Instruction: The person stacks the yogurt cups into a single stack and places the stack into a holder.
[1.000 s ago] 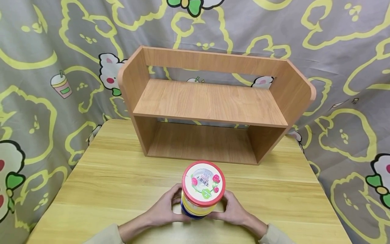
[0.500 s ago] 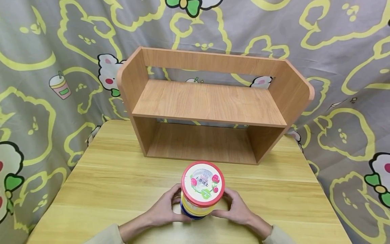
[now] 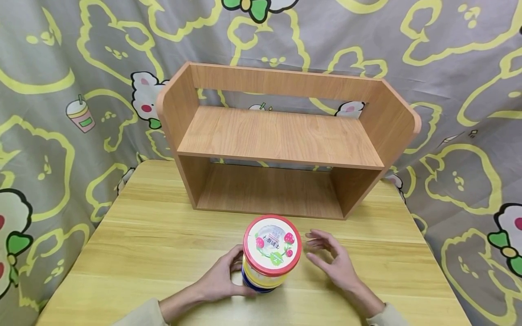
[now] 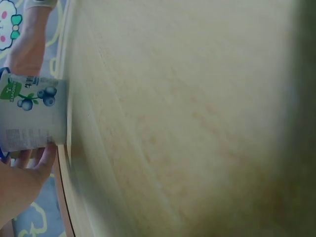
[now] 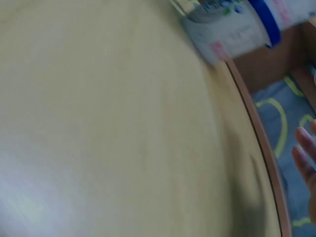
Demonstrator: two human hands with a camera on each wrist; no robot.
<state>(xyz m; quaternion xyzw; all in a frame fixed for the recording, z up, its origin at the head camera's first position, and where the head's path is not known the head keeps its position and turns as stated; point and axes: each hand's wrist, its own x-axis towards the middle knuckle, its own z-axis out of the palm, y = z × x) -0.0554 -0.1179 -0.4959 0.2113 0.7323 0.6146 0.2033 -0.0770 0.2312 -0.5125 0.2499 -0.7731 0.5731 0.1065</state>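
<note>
A stack of round tubs (image 3: 263, 277), topped by a red lid (image 3: 272, 245) and with a blueberry-printed tub (image 4: 34, 116) at its base, stands upright on a wood-grain table (image 3: 142, 253), gripped by the curled fingers of a person's left hand (image 3: 220, 278). Just beside it, the right hand (image 3: 336, 262) hovers apart, fingers relaxed and slightly bent. Beyond both hands' fingertips rises a two-level wooden shelf (image 3: 281, 136), backed by a grey curtain (image 3: 444, 104) with yellow cartoon outlines.

The table (image 3: 142, 240) and shelf (image 3: 281, 136) look like smooth wood, the curtain (image 3: 350, 31) creased cloth, the red-rimmed lid (image 3: 272, 245) plastic.
</note>
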